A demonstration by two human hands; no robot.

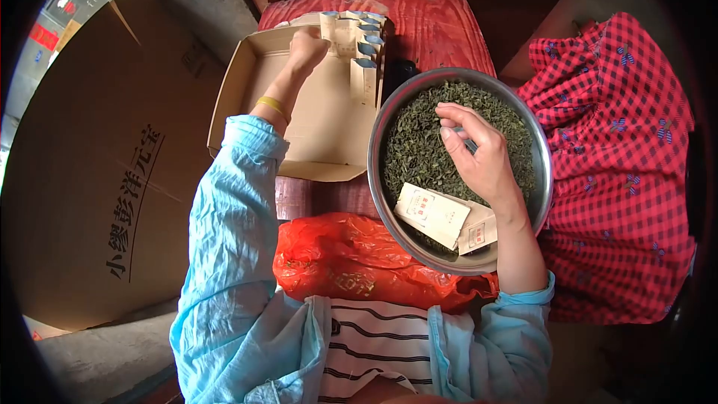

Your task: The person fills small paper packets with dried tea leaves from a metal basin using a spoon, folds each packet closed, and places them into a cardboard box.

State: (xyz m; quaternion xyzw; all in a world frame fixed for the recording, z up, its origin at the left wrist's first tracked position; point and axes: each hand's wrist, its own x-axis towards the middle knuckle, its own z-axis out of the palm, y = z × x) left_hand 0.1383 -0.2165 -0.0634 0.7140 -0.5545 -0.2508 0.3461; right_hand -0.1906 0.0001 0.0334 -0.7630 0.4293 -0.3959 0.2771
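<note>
My left hand [307,52] is closed over the shallow cardboard tray [295,123], its fingers against a small tan paper bag [327,26] that stands upright near the back. Several similar paper bags [364,78] with dark blue-grey tops stand in a row along the tray's right side. Above a wide metal basin [544,157] of dried green leaves [419,135], my right hand [479,151] is half curled, thumb and fingers apart, with nothing visible between them. Two flat printed paper bags, one pale [432,213] and one browner [479,232], lie on the leaves at the basin's near side.
Both containers rest on a worn red table [426,30]. A red plastic bag [351,258] lies between my body and the table. A large printed cardboard sheet [97,164] stands at left. Red-and-black checked cloth [613,172] with a gathered edge is at right.
</note>
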